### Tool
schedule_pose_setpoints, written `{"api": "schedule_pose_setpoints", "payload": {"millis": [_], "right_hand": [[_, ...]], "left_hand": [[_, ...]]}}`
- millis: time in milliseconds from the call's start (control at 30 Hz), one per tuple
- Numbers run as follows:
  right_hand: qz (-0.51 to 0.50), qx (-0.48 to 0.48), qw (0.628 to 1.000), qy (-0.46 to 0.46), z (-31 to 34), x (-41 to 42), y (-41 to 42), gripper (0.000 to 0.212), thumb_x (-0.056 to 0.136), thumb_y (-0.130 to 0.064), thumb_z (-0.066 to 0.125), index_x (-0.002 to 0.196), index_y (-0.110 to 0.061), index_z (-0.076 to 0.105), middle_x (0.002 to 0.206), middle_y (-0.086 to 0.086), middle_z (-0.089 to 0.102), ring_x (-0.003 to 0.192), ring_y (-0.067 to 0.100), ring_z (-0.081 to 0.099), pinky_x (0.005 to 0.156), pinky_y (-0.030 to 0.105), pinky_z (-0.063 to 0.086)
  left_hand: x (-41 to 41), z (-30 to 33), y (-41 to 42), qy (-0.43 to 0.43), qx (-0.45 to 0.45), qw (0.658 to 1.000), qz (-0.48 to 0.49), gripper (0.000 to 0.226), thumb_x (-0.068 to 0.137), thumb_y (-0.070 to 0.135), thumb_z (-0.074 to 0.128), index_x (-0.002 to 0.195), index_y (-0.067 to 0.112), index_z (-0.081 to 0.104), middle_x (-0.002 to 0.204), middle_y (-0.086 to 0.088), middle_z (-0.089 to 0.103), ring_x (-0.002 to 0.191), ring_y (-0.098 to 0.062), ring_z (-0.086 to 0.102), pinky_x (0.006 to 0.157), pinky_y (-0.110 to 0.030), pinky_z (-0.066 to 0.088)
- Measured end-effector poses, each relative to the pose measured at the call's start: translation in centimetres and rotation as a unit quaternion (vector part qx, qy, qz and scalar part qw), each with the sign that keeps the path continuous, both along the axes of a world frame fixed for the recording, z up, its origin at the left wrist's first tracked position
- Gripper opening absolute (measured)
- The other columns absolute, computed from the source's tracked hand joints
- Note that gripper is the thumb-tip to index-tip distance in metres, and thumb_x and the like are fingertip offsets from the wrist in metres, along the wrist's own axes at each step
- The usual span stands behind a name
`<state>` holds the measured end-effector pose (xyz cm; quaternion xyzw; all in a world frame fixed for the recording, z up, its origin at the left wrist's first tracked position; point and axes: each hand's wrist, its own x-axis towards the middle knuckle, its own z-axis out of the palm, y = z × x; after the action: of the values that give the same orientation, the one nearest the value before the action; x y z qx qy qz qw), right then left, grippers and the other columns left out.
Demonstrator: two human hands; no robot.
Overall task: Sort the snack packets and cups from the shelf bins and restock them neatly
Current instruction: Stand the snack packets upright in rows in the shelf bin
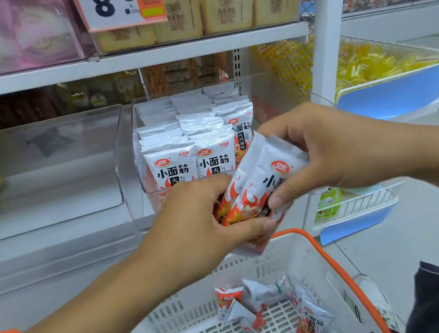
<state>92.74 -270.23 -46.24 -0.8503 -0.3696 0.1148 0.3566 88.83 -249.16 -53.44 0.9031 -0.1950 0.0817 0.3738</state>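
Above the basket point(310, 256), in front of the shelf's front edge, both hands grip a small bundle of snack packets point(251, 190), white with orange flame print and tilted so their tops lean toward the right. At the bundle's lower end the left hand point(193, 223) has its fingers curled round it from the left, the thumb lying across the underside. From the right, the right hand point(324, 150) clamps the upper part, thumb on the front of the wrappers and fingers curled over the top edges.

Just behind the hands, a clear bin point(143, 206) on the shelf point(106, 64) holds upright rows of the same packets point(194, 144), packed front to back. To its left stands another clear bin point(46, 173). Higher up, at the shelf's upper front edge, a price tag point(119, 2) hangs before stacked beige packs point(228, 6).

Down in the basket, white with an orange rim, several loose packets point(254, 304) lie scattered toward its right side. Yellow snacks fill a blue-fronted bin point(393, 94) on the neighbouring rack at right.
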Motion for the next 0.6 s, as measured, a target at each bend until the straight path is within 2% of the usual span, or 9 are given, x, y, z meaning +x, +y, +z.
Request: {"api": "schedule_pose_setpoints", "payload": {"millis": [67,133,167,233,333,400,500,600], "right_hand": [[-0.016,-0.013,0.997,-0.072,1.7,0.7,-0.4,0.032,0.065,-0.017,0.089,0.089,-0.009,0.071,0.082,-0.004,0.075,0.07,0.008,0.069,0.064,0.023,0.056],[-0.054,-0.036,0.986,-0.151,4.1,1.6,-1.1,0.03,0.063,-0.027,0.088,0.085,-0.018,0.071,0.078,-0.014,0.073,0.065,-0.003,0.063,0.059,0.015,0.05],[-0.073,-0.05,0.979,-0.182,5.2,2.1,-1.5,0.028,0.063,-0.03,0.087,0.084,-0.022,0.07,0.077,-0.018,0.072,0.065,-0.005,0.062,0.058,0.013,0.048],[-0.106,-0.096,0.961,-0.235,6.8,3.5,-1.8,0.027,0.064,-0.031,0.089,0.081,-0.028,0.068,0.073,-0.021,0.069,0.063,-0.007,0.062,0.055,0.009,0.044],[-0.116,-0.187,0.938,-0.267,6.4,7.1,-1.0,0.033,0.066,-0.028,0.09,0.072,-0.024,0.058,0.065,-0.012,0.06,0.056,-0.004,0.054,0.048,0.013,0.037],[-0.108,-0.247,0.926,-0.264,4.9,9.6,0.1,0.04,0.065,-0.033,0.091,0.069,-0.019,0.054,0.063,-0.007,0.055,0.055,0.004,0.05,0.049,0.023,0.034],[-0.09,-0.299,0.916,-0.251,1.7,12.5,1.4,0.039,0.064,-0.039,0.091,0.078,-0.018,0.061,0.075,-0.004,0.061,0.07,0.017,0.057,0.059,0.032,0.038],[-0.079,-0.315,0.91,-0.257,-1.0,14.0,2.2,0.048,0.066,-0.04,0.09,0.092,-0.009,0.065,0.09,0.008,0.064,0.085,0.028,0.058,0.068,0.037,0.043]], "left_hand": [[0.2,0.6,-0.1,-0.064,0.027,0.997,0.023,0.048,0.069,0.071,0.071,0.096,0.032,0.063,0.082,0.015,0.068,0.072,-0.002,0.059,0.065,-0.021,0.049],[0.9,1.4,0.7,-0.149,0.086,0.984,0.043,0.057,0.077,0.073,0.059,0.12,0.036,0.056,0.113,0.021,0.065,0.1,0.001,0.057,0.086,-0.014,0.045],[1.5,1.7,1.3,-0.189,0.133,0.971,0.058,0.065,0.081,0.07,0.054,0.133,0.032,0.052,0.128,0.014,0.061,0.115,-0.005,0.054,0.098,-0.019,0.041],[2.6,1.8,2.7,-0.237,0.234,0.939,0.084,0.07,0.087,0.062,0.049,0.143,0.02,0.047,0.14,0.0,0.055,0.128,-0.018,0.049,0.108,-0.033,0.037],[3.8,1.2,4.2,-0.207,0.329,0.915,0.11,0.072,0.09,0.059,0.041,0.144,0.013,0.047,0.141,-0.009,0.054,0.129,-0.029,0.05,0.108,-0.045,0.04],[4.2,0.7,4.5,-0.183,0.362,0.907,0.112,0.07,0.089,0.057,0.037,0.142,0.012,0.05,0.14,-0.011,0.056,0.127,-0.032,0.053,0.106,-0.046,0.043],[4.5,0.6,4.6,-0.171,0.388,0.899,0.111,0.067,0.089,0.054,0.042,0.141,0.012,0.051,0.141,-0.013,0.055,0.126,-0.033,0.054,0.106,-0.047,0.043],[4.6,0.5,4.7,-0.172,0.395,0.894,0.119,0.067,0.089,0.053,0.043,0.143,0.014,0.049,0.143,-0.012,0.053,0.129,-0.032,0.052,0.108,-0.046,0.041]]}}
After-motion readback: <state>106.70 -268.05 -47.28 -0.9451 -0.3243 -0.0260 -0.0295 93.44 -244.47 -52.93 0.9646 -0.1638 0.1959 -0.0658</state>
